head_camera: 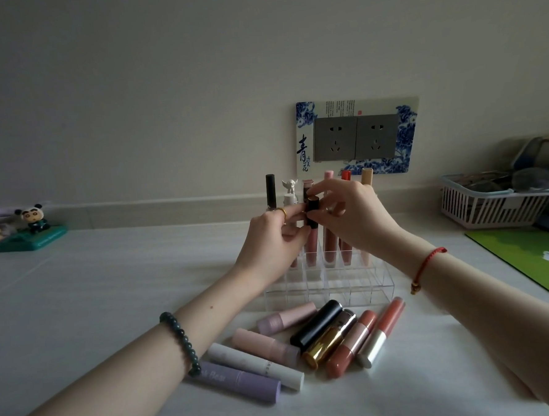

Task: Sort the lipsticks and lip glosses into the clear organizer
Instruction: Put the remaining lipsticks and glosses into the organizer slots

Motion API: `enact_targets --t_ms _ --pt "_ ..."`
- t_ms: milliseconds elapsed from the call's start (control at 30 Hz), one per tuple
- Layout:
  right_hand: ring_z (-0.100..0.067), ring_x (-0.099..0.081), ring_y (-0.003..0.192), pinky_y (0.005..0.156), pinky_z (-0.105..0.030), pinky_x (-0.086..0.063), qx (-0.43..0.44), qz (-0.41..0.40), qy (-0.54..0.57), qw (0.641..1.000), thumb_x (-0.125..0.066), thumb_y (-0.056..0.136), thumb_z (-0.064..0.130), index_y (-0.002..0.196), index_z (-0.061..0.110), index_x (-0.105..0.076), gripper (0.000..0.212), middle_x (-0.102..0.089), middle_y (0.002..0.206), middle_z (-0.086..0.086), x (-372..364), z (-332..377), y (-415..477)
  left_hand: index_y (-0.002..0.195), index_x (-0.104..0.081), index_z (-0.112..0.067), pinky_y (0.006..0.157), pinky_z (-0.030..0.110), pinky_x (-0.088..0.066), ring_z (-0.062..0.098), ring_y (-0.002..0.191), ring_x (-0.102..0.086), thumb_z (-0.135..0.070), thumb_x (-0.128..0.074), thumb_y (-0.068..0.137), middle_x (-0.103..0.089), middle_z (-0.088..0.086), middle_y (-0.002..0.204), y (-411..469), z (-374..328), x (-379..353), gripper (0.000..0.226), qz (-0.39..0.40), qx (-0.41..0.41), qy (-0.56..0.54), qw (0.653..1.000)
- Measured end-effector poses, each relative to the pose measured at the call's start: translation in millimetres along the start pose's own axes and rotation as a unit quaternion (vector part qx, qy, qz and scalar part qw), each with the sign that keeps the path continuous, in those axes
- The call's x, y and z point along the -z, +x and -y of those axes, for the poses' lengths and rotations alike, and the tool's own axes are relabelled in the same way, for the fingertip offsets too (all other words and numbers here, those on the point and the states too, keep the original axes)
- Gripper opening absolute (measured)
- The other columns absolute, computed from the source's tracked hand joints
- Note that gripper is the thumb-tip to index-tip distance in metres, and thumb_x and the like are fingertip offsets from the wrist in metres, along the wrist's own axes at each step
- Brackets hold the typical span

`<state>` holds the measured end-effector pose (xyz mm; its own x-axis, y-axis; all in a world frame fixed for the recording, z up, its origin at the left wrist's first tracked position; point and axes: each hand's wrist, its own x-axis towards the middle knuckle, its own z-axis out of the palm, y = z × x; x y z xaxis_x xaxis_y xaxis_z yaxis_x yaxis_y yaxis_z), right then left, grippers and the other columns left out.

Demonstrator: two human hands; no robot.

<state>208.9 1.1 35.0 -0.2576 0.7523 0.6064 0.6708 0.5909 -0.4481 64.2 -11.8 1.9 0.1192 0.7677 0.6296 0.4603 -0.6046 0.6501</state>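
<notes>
Left hand (268,240) and right hand (354,215) together pinch a black lipstick (312,212) above the clear organizer (329,286) on the bench (111,298). Its far row holds glosses (329,236); eight loose tubes (315,326) lie nearer, unsorted.

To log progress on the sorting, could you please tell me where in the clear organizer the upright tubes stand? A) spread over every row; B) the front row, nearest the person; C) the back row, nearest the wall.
C: the upright tubes all rise from the back row of the clear organizer, and the nearer rows that show hold none.
</notes>
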Motion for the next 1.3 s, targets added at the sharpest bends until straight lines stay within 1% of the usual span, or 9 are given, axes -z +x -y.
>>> enact_targets --t_ms 133,200,333,467,567,733,867,1133,1300 --pt "0.007 -0.049 0.063 0.058 -0.003 -0.036 0.003 -0.007 -0.007 1.0 -0.068 0.076 0.014 0.106 0.015 -0.06 0.031 -0.06 0.085 0.007 1.6 2.8 1.2 0.113 -0.064 -0.019 0.067 -0.001 -0.043 -0.007 0.071 -0.062 -0.009 -0.061 0.081 -0.058 -0.029 0.078 0.5 -1.3 0.9 0.033 0.001 0.0 0.002 1.0" --pt "0.0 -0.051 0.066 0.06 -0.005 -0.036 0.007 -0.01 -0.009 1.0 -0.068 0.076 0.013 0.106 0.014 -0.061 0.031 -0.065 0.093 0.001 2.5 4.0 1.6 0.112 -0.064 -0.02 0.066 -0.001 -0.042 -0.01 0.069 -0.062 -0.01 -0.06 0.081 -0.06 -0.026 0.077 0.3 -1.9 1.2 0.033 0.002 0.002 -0.001 1.0" --pt "-0.003 -0.053 0.065 0.055 -0.003 -0.036 0.01 -0.004 -0.012 1.0 -0.067 0.076 0.013 0.107 0.013 -0.061 0.032 -0.067 0.099 -0.003 4.2 6.1 1.3 0.112 -0.064 -0.02 0.065 -0.002 -0.041 -0.012 0.069 -0.061 -0.01 -0.06 0.082 -0.062 -0.019 0.077 -0.9 -3.5 2.4 0.032 0.002 0.002 -0.001 1.0" --pt "-0.006 -0.055 0.07 0.057 -0.003 -0.037 0.012 -0.004 -0.007 1.0 -0.067 0.076 0.011 0.107 0.012 -0.061 0.032 -0.067 0.101 -0.005 5.9 7.5 0.8 0.111 -0.064 -0.018 0.067 0.002 -0.045 -0.002 0.073 -0.064 -0.008 -0.059 0.082 -0.066 -0.009 0.079 -1.7 -4.8 4.0 0.031 0.001 0.001 -0.005 1.0" --pt "-0.008 -0.057 0.073 0.061 -0.006 -0.038 0.016 -0.002 -0.005 1.0 -0.067 0.075 0.012 0.105 0.011 -0.062 0.03 -0.067 0.101 -0.005 6.8 8.6 0.6 0.109 -0.065 -0.015 0.067 0.002 -0.046 -0.002 0.072 -0.063 -0.007 -0.06 0.082 -0.064 -0.013 0.077 -2.1 -5.5 5.4 0.029 -0.001 0.001 -0.01 1.0" --pt "-0.009 -0.058 0.073 0.061 -0.007 -0.04 0.022 0.001 -0.004 1.0 -0.069 0.074 0.013 0.102 0.012 -0.063 0.028 -0.067 0.098 -0.004 8.1 10.6 0.0 0.11 -0.065 -0.015 0.071 0.007 -0.049 0.005 0.076 -0.066 -0.009 -0.06 0.082 -0.066 -0.01 0.081 -2.1 -6.0 7.7 0.029 0.002 0.003 -0.006 1.0" --pt "-0.008 -0.058 0.072 0.063 -0.009 -0.042 0.028 0.006 -0.011 1.0 -0.069 0.074 0.014 0.102 0.012 -0.063 0.028 -0.067 0.098 -0.002 8.7 11.6 0.1 0.111 -0.064 -0.016 0.073 0.009 -0.05 0.005 0.077 -0.067 -0.011 -0.061 0.082 -0.067 -0.008 0.085 -2.8 -5.3 9.1 0.03 0.004 0.006 -0.001 1.0" --pt "-0.004 -0.057 0.068 0.058 -0.005 -0.041 0.03 -0.002 -0.006 1.0 -0.069 0.074 0.012 0.097 0.015 -0.064 0.024 -0.067 0.094 0.0 10.6 12.5 1.7 0.113 -0.063 -0.015 0.073 0.005 -0.048 0.005 0.078 -0.067 -0.01 -0.061 0.083 -0.065 -0.013 0.09 -5.0 -5.7 11.4 0.031 0.009 0.01 -0.005 1.0" --pt "-0.002 -0.06 0.069 0.058 -0.007 -0.047 0.026 -0.015 0.003 1.0 -0.068 0.075 0.013 0.097 0.019 -0.064 0.023 -0.064 0.089 0.006 19.5 17.8 0.6 0.117 -0.059 -0.011 0.076 0.003 -0.045 0.004 0.088 -0.064 -0.009 -0.061 0.083 -0.065 -0.007 0.102 -9.3 -6.3 18.1 0.034 0.013 0.018 -0.004 1.0"
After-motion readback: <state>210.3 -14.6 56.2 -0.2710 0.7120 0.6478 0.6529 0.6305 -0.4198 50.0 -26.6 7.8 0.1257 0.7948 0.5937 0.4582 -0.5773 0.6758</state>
